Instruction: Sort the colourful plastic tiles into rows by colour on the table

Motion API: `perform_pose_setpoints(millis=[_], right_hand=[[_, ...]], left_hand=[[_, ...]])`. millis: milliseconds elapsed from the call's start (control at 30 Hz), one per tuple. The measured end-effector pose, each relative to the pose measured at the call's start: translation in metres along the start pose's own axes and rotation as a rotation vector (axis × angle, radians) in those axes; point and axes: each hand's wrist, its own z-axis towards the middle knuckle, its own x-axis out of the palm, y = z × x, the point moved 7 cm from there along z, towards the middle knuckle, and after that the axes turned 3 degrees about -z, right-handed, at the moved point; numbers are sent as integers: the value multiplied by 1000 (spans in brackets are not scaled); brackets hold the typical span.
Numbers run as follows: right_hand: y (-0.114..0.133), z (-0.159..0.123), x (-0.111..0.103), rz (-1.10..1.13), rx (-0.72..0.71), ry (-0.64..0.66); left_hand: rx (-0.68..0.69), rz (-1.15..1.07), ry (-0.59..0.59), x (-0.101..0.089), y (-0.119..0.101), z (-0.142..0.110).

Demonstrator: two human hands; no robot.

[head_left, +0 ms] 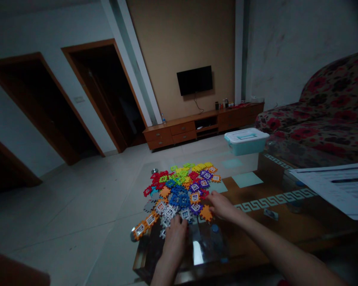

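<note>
A heap of colourful interlocking plastic tiles in red, green, yellow, blue, purple, orange and grey lies on the near left corner of a glass-topped coffee table. My left hand rests at the heap's near edge, fingers curled onto grey and white tiles. My right hand lies at the heap's right side, fingers bent over an orange tile and a purple one.
A teal plastic box with a white lid stands at the table's far edge. Printed papers lie on the right. A floral sofa is at right, a TV cabinet against the far wall, doorways at left.
</note>
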Motion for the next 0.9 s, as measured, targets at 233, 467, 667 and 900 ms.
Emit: perform_pose_setpoints(millis=[233,467,667,900], right_hand=[[5,26,-5,-58,-61,-122],[26,40,15,-116,-92,-87],[20,38,12,-120,-101,-63],[13,42,13,-27,-129,-70]], left_hand=[[-117,194,-63,-8,13,3],[68,8,-168,2,-24,24],[37,15,-153,4,-30,43],[25,0,-100,6,-18,50]])
